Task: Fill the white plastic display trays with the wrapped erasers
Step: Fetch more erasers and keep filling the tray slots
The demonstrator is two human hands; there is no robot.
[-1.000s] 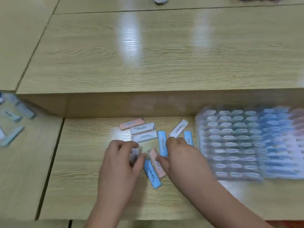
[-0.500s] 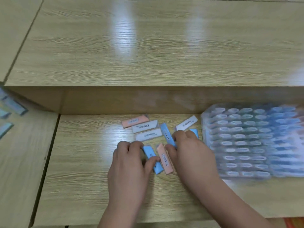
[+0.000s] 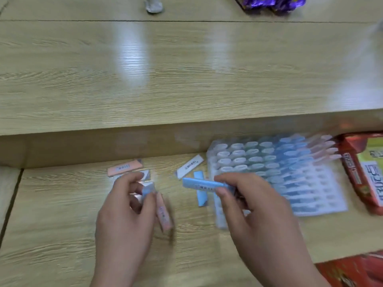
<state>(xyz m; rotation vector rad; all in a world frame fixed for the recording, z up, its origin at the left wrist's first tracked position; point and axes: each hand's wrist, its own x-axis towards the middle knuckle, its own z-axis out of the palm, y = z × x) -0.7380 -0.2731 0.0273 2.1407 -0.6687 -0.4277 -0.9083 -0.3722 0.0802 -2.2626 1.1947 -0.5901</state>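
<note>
These wrapped erasers look light, stiff little bars, and their glossy film is likely slippery, so a pinch across the long flat sides near the middle should hold better than one at an end. The right hand (image 3: 253, 212) does roughly that: thumb below and fingertips above pinch a blue eraser (image 3: 202, 185) near its right end, so the bar sticks out level to the left of the fingers, clear of the desk (image 3: 62, 204). The white display tray (image 3: 329, 195) lies just beyond and to the right of this hand, its far rows packed with erasers and its near rows apparently bare. The left hand (image 3: 124, 220) curls its fingers and thumb round a second blue eraser (image 3: 147, 191); a pink eraser (image 3: 163, 214) slants beside the thumb, too blurred to tell whether it is held. Beyond the left hand's fingertips lies another pink bar (image 3: 124, 167), and a white eraser (image 3: 189, 166) rests between the hands, further out.
</note>
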